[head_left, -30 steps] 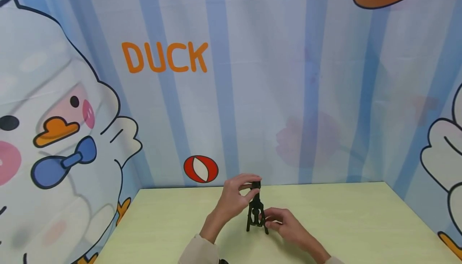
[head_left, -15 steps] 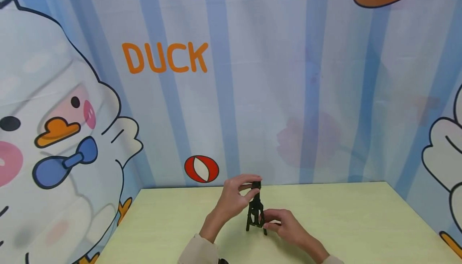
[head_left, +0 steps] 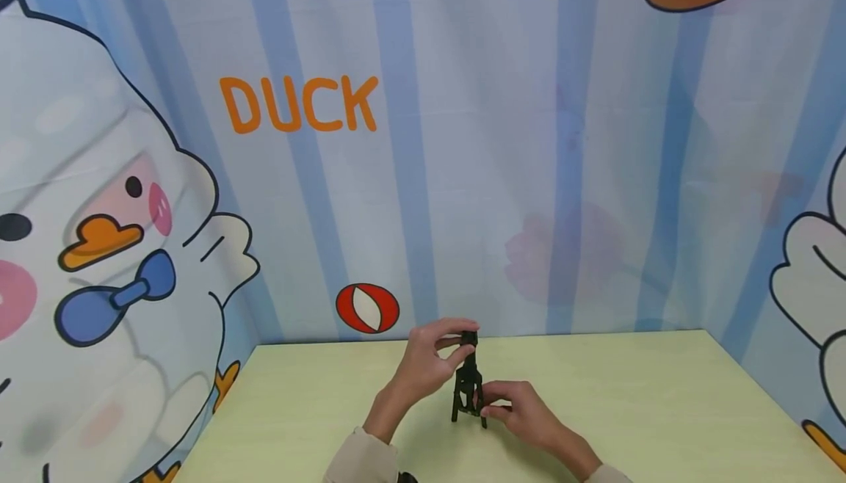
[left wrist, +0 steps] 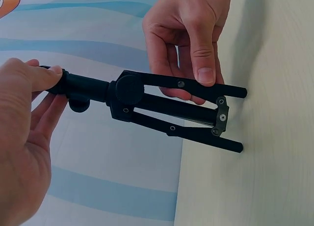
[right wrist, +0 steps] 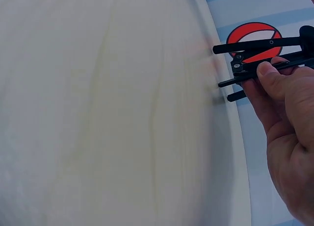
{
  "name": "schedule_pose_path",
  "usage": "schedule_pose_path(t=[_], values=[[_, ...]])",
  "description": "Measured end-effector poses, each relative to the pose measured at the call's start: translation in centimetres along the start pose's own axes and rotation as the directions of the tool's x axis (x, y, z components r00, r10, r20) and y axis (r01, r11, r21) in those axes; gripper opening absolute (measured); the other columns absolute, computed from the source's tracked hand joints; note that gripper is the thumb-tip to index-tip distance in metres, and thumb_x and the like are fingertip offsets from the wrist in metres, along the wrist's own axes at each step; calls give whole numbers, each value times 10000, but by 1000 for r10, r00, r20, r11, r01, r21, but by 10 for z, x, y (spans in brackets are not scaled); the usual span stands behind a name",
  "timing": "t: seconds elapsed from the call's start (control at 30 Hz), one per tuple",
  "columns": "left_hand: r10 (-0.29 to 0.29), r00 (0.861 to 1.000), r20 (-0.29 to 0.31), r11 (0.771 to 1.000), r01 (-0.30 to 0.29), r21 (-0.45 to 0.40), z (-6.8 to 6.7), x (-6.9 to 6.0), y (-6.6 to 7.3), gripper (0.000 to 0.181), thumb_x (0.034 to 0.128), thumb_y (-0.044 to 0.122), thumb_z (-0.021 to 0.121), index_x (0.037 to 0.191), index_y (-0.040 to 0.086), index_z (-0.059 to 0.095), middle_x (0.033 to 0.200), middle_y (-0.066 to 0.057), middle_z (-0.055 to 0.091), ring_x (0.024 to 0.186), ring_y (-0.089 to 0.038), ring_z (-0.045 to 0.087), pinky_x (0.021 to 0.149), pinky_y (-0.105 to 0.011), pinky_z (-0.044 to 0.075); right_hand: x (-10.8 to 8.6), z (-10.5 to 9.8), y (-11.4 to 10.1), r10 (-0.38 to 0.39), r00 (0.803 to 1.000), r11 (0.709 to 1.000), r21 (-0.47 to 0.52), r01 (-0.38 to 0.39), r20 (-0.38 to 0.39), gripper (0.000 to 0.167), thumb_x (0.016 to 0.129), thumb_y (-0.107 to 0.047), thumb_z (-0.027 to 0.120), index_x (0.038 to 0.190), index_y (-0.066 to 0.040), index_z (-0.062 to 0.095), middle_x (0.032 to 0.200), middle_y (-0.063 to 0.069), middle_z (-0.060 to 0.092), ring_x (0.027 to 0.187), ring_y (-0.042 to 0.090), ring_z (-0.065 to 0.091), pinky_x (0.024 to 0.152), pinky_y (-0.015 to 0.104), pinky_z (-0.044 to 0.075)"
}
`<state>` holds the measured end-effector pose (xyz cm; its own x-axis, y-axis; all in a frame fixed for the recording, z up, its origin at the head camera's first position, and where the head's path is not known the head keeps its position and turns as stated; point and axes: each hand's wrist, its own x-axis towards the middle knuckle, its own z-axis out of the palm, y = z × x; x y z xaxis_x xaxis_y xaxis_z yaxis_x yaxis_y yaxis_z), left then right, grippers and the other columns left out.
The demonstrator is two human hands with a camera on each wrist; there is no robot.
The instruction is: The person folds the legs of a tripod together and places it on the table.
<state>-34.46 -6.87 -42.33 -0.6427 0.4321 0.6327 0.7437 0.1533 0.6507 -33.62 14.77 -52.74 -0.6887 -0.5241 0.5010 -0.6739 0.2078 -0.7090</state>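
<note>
A small black tripod (head_left: 468, 379) stands upright on the pale yellow table in the head view. My left hand (head_left: 423, 365) grips its top between thumb and fingers. Lower down, my right hand (head_left: 529, 413) pinches one leg from the right side. The left wrist view shows the tripod's knobs, centre column (left wrist: 171, 107) and hinged braces, with the right thumb pressed on a leg (left wrist: 228, 90). In the right wrist view, three legs are partly spread, their feet near the tabletop, and the right fingers hold the nearest leg (right wrist: 228, 83).
The pale yellow table (head_left: 317, 409) ends at a curtain (head_left: 489, 138) with blue stripes, which hangs close behind the hands. Printed ducks (head_left: 112, 395) cover the curtain at both sides. A small dark object (head_left: 407, 477) shows at the left sleeve.
The leg in my right hand has shifted slightly inward, to the left, so the tripod's legs stand a little closer. My left hand stays on the top.
</note>
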Motion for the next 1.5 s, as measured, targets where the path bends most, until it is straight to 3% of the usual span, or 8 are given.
schedule_pose_path(t=[0.23,0.43,0.7,1.07,1.17,1.3,1.4,1.5], values=[[-10,1000,4,1000,10,5,-2,0,0,361,922,-79,735,1241,90,722,1235,-109,710,1118,-240,701,945,-310,587,2,-1,-3,15,1000,1000,2,-15,8,144,916,35,740,1047,-23,759,1030,115,758,969,188,730,834,292,623],[-8,1000,-2,1000,8,25,-1,-1,1,354,928,-71,731,1246,83,711,1226,-140,700,1107,-244,699,948,-318,587,0,-2,-3,82,997,996,29,-83,15,157,939,1,739,1089,-30,770,1062,105,763,965,201,745,838,279,615],[10,997,-74,991,0,136,5,0,1,295,914,57,804,1195,107,731,1140,-34,675,981,-170,673,863,-386,629,-1,-1,-5,135,991,990,38,-135,13,161,947,-23,742,1104,-34,775,1076,103,766,968,252,751,833,254,604],[14,995,-96,995,-4,104,3,2,4,252,906,30,804,1146,83,750,1068,-47,682,914,-161,683,813,-256,619,-3,1,-6,173,985,983,65,-172,-9,165,930,-57,775,1091,-21,788,1010,89,773,929,190,750,796,254,618],[18,996,-90,995,-9,103,2,2,4,254,911,16,793,1153,81,748,1077,-53,688,935,-173,694,827,-268,619,-2,1,-5,184,982,983,35,-182,-45,128,927,-46,778,1055,-35,779,981,73,766,898,145,734,760,260,626],[11,997,-82,996,-4,90,0,2,4,265,911,-5,785,1159,81,746,1080,-46,692,955,-184,701,836,-299,624,0,0,-4,208,964,977,-13,-213,-165,127,912,-19,785,1031,-48,750,957,70,752,882,142,716,734,266,625],[0,997,-71,997,6,78,-1,2,5,267,912,-18,779,1158,78,746,1079,-40,693,963,-183,706,840,-304,624,0,0,-4,217,949,973,-25,-228,-229,199,920,19,760,1109,-40,736,1019,102,747,953,226,720,780,275,623],[-11,998,-64,997,15,71,-3,1,5,273,912,-28,775,1162,76,745,1093,-52,700,976,-187,709,852,-289,617,-1,0,-3,190,957,980,-18,-198,-219,270,946,64,702,1208,1,712,1117,163,736,1055,334,706,865,308,617]])
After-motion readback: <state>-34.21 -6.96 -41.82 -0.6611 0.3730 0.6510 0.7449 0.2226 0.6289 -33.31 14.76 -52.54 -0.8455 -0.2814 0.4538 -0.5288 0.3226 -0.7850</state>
